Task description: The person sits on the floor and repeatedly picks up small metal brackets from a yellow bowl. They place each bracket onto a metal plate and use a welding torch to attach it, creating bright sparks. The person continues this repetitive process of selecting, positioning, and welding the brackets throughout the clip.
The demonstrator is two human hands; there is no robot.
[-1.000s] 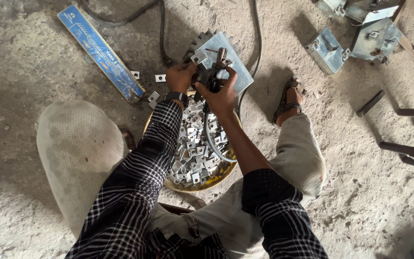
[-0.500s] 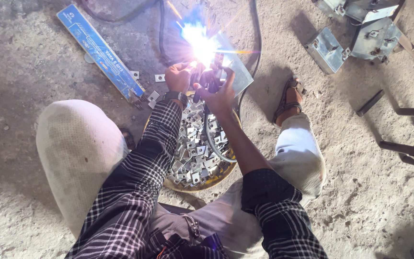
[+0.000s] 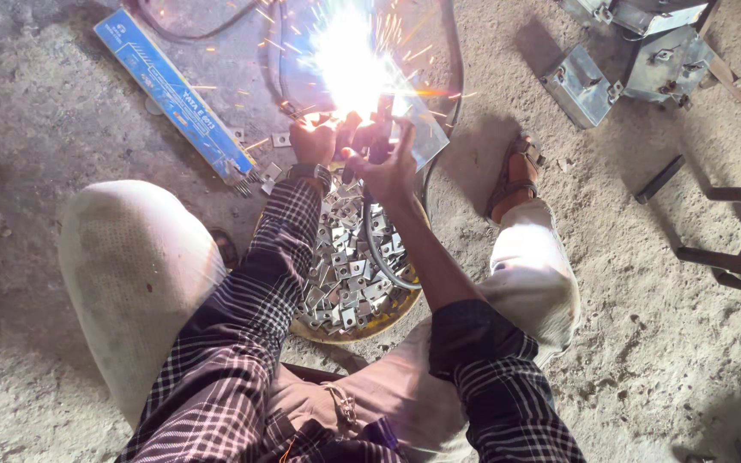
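Observation:
A white welding arc (image 3: 349,56) flares and throws sparks over a grey metal plate (image 3: 426,129) on the ground. My right hand (image 3: 388,167) grips a dark welding holder (image 3: 370,137) just below the flare. Beside it, my left hand (image 3: 312,141), with a watch on the wrist, is curled against the plate's near edge. Glare hides what its fingers touch. Under both forearms sits a round yellow-rimmed bowl (image 3: 362,330) heaped with small metal brackets (image 3: 345,274). A grey cable (image 3: 379,257) loops across the bowl up to the holder.
A long blue electrode box (image 3: 173,99) lies at the upper left, loose brackets (image 3: 280,139) beside it. My sandalled foot (image 3: 516,176) rests right of the plate. Folded metal boxes (image 3: 581,86) stand at the upper right. A dark metal frame (image 3: 731,249) lines the right edge.
One second ago there was no arc. It lit half a second ago and has since grown brighter, with more sparks. Both hands stay in place at the plate.

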